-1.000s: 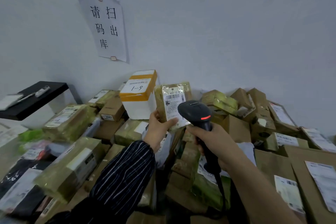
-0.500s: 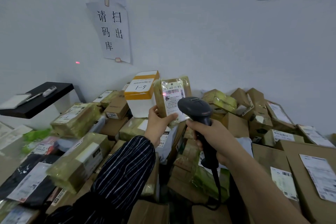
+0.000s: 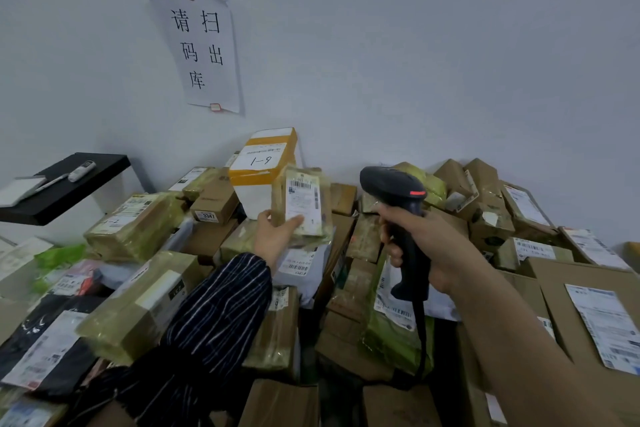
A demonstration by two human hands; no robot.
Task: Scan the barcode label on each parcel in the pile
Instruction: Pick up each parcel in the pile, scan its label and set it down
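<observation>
My left hand (image 3: 275,236) grips a small tape-wrapped parcel (image 3: 304,204) by its lower left corner, thumb on the white barcode label, which faces me. The parcel leans back over the pile, in front of a white box with orange tape (image 3: 265,172) marked "1-9". My right hand (image 3: 422,241) grips the handle of a black barcode scanner (image 3: 398,191). Its head stands to the right of the parcel, apart from it, a red light showing on its side. The scanner's cable (image 3: 421,333) hangs down between the boxes.
Cardboard boxes and tape-wrapped parcels (image 3: 145,302) fill the floor from left to right, against a white wall with paper signs (image 3: 204,45). A black shelf (image 3: 65,187) at the left carries a notebook and a pen. Large labelled cartons (image 3: 588,319) lie at the right.
The parcel has tilted back and dropped away from the scanner. The scanner has swung right, off the label. The red dot on the wall is gone.
</observation>
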